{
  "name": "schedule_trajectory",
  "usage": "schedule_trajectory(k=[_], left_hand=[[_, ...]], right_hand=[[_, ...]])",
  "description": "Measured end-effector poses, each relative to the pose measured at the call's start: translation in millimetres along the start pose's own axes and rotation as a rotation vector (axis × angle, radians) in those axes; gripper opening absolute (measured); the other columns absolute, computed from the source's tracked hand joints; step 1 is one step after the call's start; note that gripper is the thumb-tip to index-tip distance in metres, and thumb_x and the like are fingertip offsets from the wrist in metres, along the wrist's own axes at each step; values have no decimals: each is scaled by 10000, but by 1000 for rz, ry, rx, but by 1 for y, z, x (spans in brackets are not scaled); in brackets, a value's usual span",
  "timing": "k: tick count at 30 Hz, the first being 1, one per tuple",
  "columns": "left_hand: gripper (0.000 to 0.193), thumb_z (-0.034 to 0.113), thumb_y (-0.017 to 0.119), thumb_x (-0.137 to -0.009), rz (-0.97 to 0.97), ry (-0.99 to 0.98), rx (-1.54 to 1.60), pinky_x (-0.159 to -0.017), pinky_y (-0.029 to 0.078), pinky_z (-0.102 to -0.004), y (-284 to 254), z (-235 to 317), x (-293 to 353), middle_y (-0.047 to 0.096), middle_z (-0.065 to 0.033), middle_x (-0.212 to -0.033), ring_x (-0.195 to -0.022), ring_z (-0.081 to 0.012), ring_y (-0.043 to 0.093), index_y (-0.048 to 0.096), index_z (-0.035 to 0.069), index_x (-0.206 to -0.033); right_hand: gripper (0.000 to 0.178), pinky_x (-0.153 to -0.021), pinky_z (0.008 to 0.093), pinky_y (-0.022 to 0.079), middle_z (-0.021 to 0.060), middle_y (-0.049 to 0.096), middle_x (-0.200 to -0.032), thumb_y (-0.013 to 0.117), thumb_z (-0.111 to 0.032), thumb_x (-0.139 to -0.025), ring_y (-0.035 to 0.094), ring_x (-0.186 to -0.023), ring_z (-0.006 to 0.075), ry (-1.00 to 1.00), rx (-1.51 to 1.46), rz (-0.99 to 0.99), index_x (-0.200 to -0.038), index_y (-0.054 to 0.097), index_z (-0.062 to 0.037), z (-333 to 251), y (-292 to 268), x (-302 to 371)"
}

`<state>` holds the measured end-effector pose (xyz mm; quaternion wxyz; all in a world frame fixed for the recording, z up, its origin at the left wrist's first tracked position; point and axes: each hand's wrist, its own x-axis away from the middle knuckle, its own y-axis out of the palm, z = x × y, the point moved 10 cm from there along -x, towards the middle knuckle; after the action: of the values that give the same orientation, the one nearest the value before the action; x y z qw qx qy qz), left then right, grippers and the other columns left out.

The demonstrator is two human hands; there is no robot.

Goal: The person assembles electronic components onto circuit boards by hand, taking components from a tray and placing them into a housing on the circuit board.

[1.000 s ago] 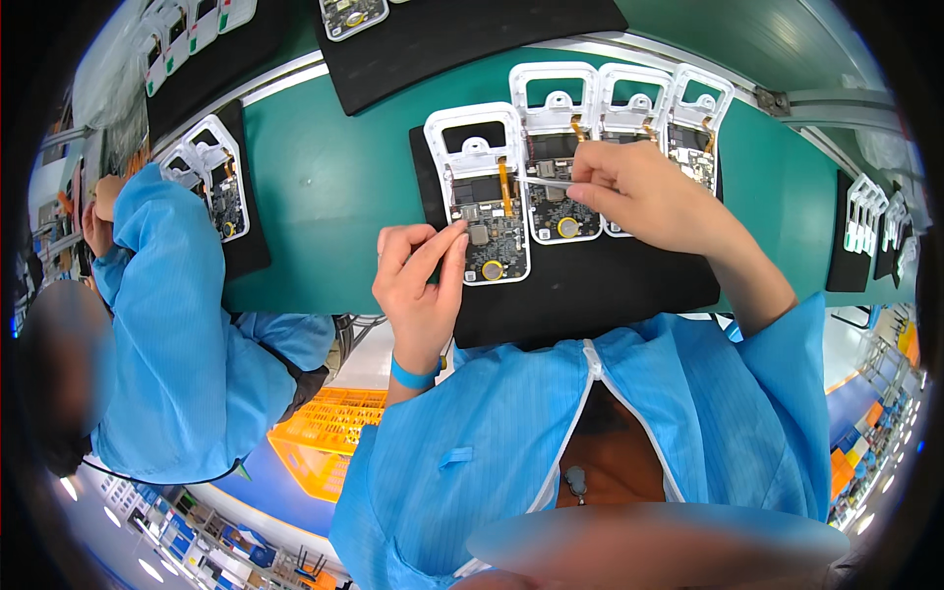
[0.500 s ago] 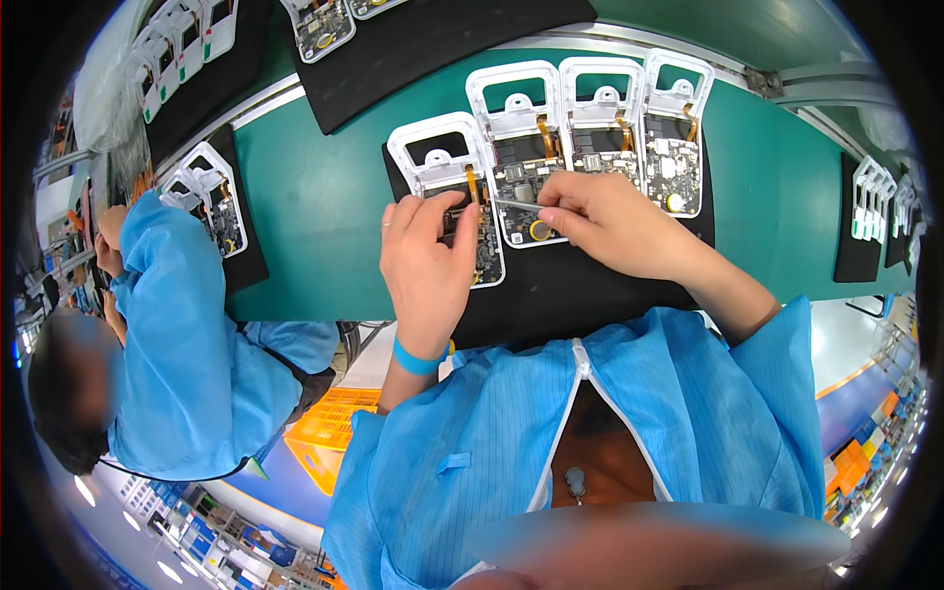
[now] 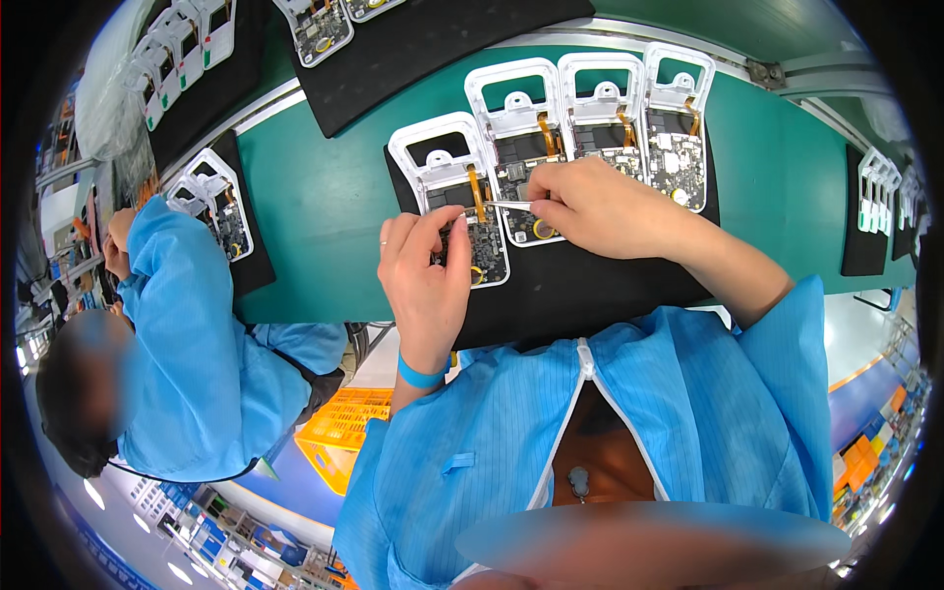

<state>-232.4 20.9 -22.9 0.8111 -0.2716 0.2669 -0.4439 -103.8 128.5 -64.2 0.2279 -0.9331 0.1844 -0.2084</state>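
My right hand (image 3: pixel 605 211) pinches silver tweezers (image 3: pixel 513 206), whose tip points left and lies at the orange flex cable (image 3: pixel 477 192) of the leftmost white-framed device (image 3: pixel 440 125). Over that device's left side rests my left hand (image 3: pixel 425 280). Its thumb and forefinger come close together near the cable's lower end; anything between them is too small to make out. The device has an exposed circuit board (image 3: pixel 489 246). Three similar units stand in a row to its right: one white frame (image 3: pixel 512 72), a middle frame (image 3: pixel 601 65) and a right one (image 3: pixel 678 57).
The units lie on a black mat (image 3: pixel 590 285) over a green table (image 3: pixel 315 216). More white devices (image 3: pixel 320 34) lie on another mat beyond, and others (image 3: pixel 873 197) at far right. On the left a co-worker in blue (image 3: pixel 197 364) sits near an orange crate (image 3: pixel 339 423).
My right hand has shifted slightly left, and the tweezer tip has moved onto the leftmost device's cable. My left fingertips have drawn a little lower and closer together.
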Motion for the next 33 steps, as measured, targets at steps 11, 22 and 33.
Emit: schedule_trajectory(k=[11, 22, 33], left_hand=[[134, -9, 753, -805, -40, 28, 12, -612, 413, -360, -2, -9, 4, 518, -65, -725, -691, -212, 503, 740, 32, -932], [129, 19, 809, -768, -4, 16, 60, -590, 363, -330, 4, -15, 0, 478, -46, -675, -659, -177, 462, 743, 38, -878], [180, -3, 796, -771, 23, 23, 23, -612, 404, -342, 9, -10, 4, 528, -56, -714, -688, -197, 509, 728, 30, -934]], right_hand=[[160, -627, 368, 508, 140, 676, -694, 595, -134, -947, 660, -642, 247, 22, -112, -34, -947, 623, 23, -3, 11, -14], [130, -611, 347, 493, 110, 667, -687, 600, -124, -951, 633, -618, 208, 2, -133, -70, -956, 610, 6, -6, 11, -15], [113, -588, 350, 467, 119, 621, -648, 590, -90, -956, 585, -588, 204, -3, -77, -35, -942, 617, 19, -2, 1, -26]])
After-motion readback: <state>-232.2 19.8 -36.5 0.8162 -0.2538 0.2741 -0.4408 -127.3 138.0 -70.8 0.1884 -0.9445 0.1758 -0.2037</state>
